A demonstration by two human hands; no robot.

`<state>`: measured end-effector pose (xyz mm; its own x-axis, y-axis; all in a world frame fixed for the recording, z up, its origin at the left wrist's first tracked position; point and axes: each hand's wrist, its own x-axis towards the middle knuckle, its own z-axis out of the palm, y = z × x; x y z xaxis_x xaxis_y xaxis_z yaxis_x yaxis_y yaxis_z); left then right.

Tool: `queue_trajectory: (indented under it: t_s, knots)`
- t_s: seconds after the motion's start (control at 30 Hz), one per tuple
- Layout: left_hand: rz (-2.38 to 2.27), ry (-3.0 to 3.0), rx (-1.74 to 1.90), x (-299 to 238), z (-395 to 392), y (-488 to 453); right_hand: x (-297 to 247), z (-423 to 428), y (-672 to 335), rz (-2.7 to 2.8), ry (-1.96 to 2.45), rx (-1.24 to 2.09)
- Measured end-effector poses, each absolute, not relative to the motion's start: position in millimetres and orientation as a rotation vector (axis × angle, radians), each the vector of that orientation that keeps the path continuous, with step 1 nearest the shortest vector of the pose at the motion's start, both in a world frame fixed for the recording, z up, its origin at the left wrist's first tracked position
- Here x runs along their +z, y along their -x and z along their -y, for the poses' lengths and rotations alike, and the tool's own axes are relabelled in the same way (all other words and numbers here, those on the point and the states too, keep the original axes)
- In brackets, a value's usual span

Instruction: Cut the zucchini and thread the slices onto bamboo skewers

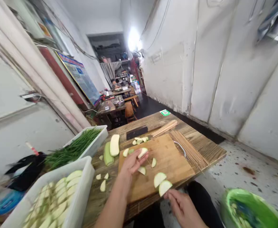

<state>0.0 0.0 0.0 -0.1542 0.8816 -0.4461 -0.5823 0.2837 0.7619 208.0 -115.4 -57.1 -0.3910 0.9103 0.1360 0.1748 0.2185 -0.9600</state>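
Nearest, the right hand (pixel 183 205) pinches a thin skewer (pixel 149 161) bearing two half-moon vegetable slices (pixel 160 179) over the cutting board's (pixel 162 148) near edge, as the left hand (pixel 132 163) holds another slice (pixel 142 153) above the board; centring it squarely, grip clear of the point, should work best. Farther out, a green-bordered QR card (pixel 165 112) lies on the wooden table (pixel 215 153), and beyond, a blue wall poster's (pixel 80 74) print is unreadable.

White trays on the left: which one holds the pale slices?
The nearer tray, at the picture's bottom left: pale slices lie in it, whereas the farther tray behind it holds long green stalks.
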Motion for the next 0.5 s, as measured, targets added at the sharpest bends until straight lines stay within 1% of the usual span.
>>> queue_trajectory:
  t_s: [0.33, 0.5]
  knots:
    - [-1.11, -0.386, 1.258, 3.0, 2.6, -4.4, -57.1, 115.1, -208.5, 1.776, 1.047, 1.167]
    - [-1.099, -0.416, 1.193, 2.4, 2.6, -8.6, -58.9, 114.9, -207.8, 1.77, 1.048, 1.209]
